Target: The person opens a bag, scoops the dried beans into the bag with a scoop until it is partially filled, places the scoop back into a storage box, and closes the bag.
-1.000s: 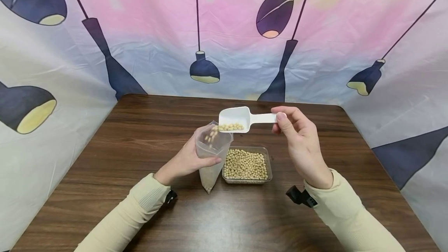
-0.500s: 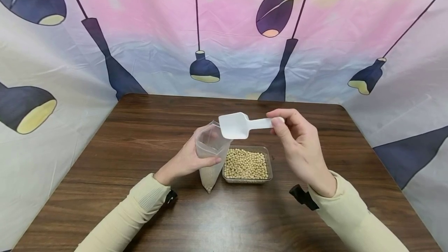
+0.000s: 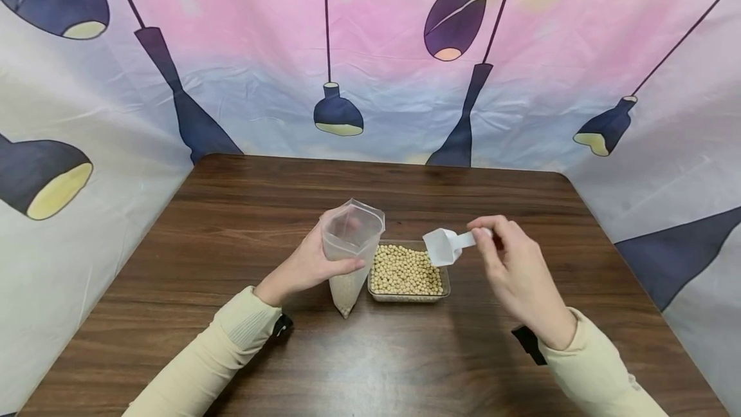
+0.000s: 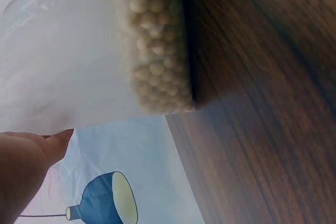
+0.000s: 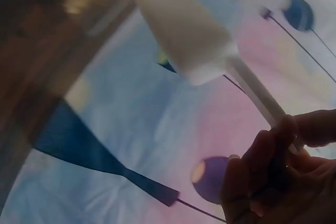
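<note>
1. Since the earlier frames, the scoop (image 3: 441, 248) and the right hand (image 3: 515, 269) have moved away from the bag (image 3: 354, 237), lower and to the right. The scoop is now at the right side of the box (image 3: 407, 299); contact with the rim cannot be determined.
2. Significance: one load appears to have been delivered into the bag, and the scoop is probably between loads. No beans are visible in its hollow.
3. Further differences: one second ago, beans were falling from the scoop into the bag; half a second ago, the scoop was tipped over the bag's mouth. The bag, box and left hand (image 3: 309, 259) show no clear shift.
4. Grip, right: thumb and fingers pinch the end of the scoop's handle.
5. Grip, left: thumb and fingers are wrapped around the upper bag, which stands upright with its mouth spread.
6. Contents: beans (image 4: 157, 45) lie at the bottom of the bag, and the box beside it holds plenty more.
</note>
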Available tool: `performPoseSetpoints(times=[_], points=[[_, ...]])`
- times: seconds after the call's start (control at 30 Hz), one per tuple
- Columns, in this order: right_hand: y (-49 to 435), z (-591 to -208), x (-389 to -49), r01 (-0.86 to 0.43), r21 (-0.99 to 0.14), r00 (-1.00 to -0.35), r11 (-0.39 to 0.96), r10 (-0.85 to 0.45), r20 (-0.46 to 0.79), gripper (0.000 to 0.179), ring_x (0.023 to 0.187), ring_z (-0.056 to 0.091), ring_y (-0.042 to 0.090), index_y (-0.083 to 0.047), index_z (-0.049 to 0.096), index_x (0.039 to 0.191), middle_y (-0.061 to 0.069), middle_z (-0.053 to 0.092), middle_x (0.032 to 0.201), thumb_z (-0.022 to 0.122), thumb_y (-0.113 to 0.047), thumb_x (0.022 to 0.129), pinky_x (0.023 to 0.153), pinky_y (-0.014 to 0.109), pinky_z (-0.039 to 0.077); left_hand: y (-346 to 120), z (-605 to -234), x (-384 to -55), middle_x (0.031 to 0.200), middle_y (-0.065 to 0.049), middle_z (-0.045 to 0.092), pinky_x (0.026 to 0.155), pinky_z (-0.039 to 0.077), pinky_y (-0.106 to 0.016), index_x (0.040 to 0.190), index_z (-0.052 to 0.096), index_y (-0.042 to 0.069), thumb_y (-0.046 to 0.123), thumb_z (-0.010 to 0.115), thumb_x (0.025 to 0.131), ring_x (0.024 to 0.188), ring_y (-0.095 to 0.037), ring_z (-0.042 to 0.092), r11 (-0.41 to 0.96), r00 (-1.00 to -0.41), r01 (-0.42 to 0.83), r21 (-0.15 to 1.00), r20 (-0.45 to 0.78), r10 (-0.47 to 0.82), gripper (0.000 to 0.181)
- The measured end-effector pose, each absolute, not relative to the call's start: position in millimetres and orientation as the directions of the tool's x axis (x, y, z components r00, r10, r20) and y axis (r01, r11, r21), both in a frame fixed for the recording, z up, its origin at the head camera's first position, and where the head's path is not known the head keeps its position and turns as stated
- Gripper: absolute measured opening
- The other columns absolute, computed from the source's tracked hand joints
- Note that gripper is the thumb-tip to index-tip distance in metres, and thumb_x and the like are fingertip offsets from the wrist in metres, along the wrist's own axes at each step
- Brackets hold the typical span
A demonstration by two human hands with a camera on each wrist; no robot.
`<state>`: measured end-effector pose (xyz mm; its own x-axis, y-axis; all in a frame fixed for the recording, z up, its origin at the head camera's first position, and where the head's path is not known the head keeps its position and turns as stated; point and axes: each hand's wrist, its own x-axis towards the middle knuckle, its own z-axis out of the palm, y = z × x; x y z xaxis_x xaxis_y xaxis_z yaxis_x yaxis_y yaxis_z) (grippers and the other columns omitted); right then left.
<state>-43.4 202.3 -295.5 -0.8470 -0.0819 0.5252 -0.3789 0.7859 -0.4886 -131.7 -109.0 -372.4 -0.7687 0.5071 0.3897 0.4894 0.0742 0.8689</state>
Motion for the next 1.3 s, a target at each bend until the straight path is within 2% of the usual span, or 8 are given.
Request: performPoseSetpoints(times=[0.1, 0.2, 0.37, 0.5, 0.63, 0.8, 1.0, 1.3], points=[[202, -311, -47, -0.387, -0.401, -0.835, 0.831, -0.131, 0.534, 0.011, 0.068, 0.044, 0.014, -0.009, 0.066, 0.104, -0.004, 0.052, 0.077, 0.056, -0.010, 0.098, 0.061, 0.029, 0.036, -110, -372, -132, 0.126, -0.014, 0.052, 0.087, 0.051, -0.035, 0.148, 0.031, 0.016, 0.002, 0.081, 0.076, 0.110, -0.031, 0.054, 0.070, -0.771, 0.482, 0.874, 0.384, 0.508, 0.089], [203, -321, -50, -0.373, -0.396, -0.856, 0.839, -0.146, 0.497, 0.012, 0.068, 0.044, 0.015, -0.009, 0.066, 0.104, -0.004, 0.054, 0.077, 0.055, -0.013, 0.099, 0.063, 0.031, 0.035, -110, -372, -131, 0.126, -0.014, 0.052, 0.087, 0.050, -0.035, 0.148, 0.032, 0.017, 0.002, 0.081, 0.076, 0.110, -0.031, 0.054, 0.070, -0.772, 0.479, 0.875, 0.382, 0.508, 0.089], [213, -332, -57, -0.266, -0.554, -0.946, 0.789, -0.102, 0.309, 0.025, 0.057, 0.038, 0.015, -0.008, 0.063, 0.110, 0.001, 0.046, 0.071, 0.045, -0.024, 0.105, 0.053, 0.029, 0.035, -112, -371, -131, 0.126, -0.012, 0.052, 0.088, 0.049, -0.035, 0.148, 0.032, 0.019, 0.003, 0.081, 0.076, 0.111, -0.030, 0.054, 0.091, -0.781, 0.475, 0.875, 0.371, 0.502, 0.089], [222, -341, -65, -0.174, -0.687, -0.983, 0.705, -0.079, 0.168, 0.029, 0.054, 0.038, 0.016, -0.008, 0.062, 0.110, 0.006, 0.050, 0.074, 0.043, -0.029, 0.105, 0.049, 0.028, 0.035, -113, -370, -130, 0.127, -0.010, 0.052, 0.090, 0.048, -0.036, 0.149, 0.031, 0.021, 0.004, 0.081, 0.077, 0.113, -0.030, 0.052, 0.106, -0.788, 0.466, 0.878, 0.358, 0.501, 0.089], [225, -351, -71, -0.065, -0.783, -0.998, 0.618, -0.051, 0.043, 0.026, 0.056, 0.038, 0.016, -0.006, 0.061, 0.108, 0.009, 0.054, 0.081, 0.045, -0.025, 0.105, 0.050, 0.028, 0.034, -114, -370, -129, 0.128, -0.010, 0.052, 0.091, 0.047, -0.035, 0.150, 0.029, 0.020, 0.005, 0.081, 0.078, 0.115, -0.030, 0.051, 0.110, -0.788, 0.467, 0.877, 0.356, 0.502, 0.089], [225, -365, -75, 0.098, -0.891, -0.995, 0.443, 0.011, -0.104, 0.026, 0.069, 0.048, 0.013, 0.005, 0.058, 0.114, 0.006, 0.053, 0.079, 0.043, -0.013, 0.104, 0.064, 0.025, 0.044, -115, -371, -129, 0.128, -0.013, 0.052, 0.091, 0.047, -0.034, 0.149, 0.030, 0.017, 0.002, 0.080, 0.077, 0.114, -0.032, 0.052, 0.097, -0.779, 0.483, 0.870, 0.377, 0.501, 0.089], [223, -381, -76, 0.189, -0.944, -0.982, 0.271, 0.031, -0.188, 0.027, 0.069, 0.051, 0.013, 0.010, 0.053, 0.118, 0.003, 0.052, 0.074, 0.043, -0.011, 0.104, 0.065, 0.026, 0.046, -114, -371, -130, 0.127, -0.012, 0.052, 0.091, 0.047, -0.034, 0.148, 0.032, 0.018, 0.001, 0.081, 0.076, 0.113, -0.032, 0.052, 0.080, -0.777, 0.482, 0.873, 0.383, 0.500, 0.088], [224, -389, -76, 0.248, -0.958, -0.969, 0.147, 0.049, -0.244, 0.030, 0.068, 0.049, 0.011, 0.013, 0.047, 0.122, 0.002, 0.048, 0.074, 0.038, -0.010, 0.105, 0.063, 0.025, 0.047, -113, -372, -130, 0.128, -0.010, 0.051, 0.090, 0.048, -0.035, 0.148, 0.032, 0.019, 0.002, 0.081, 0.077, 0.112, -0.030, 0.053, 0.098, -0.782, 0.478, 0.873, 0.372, 0.501, 0.088]])
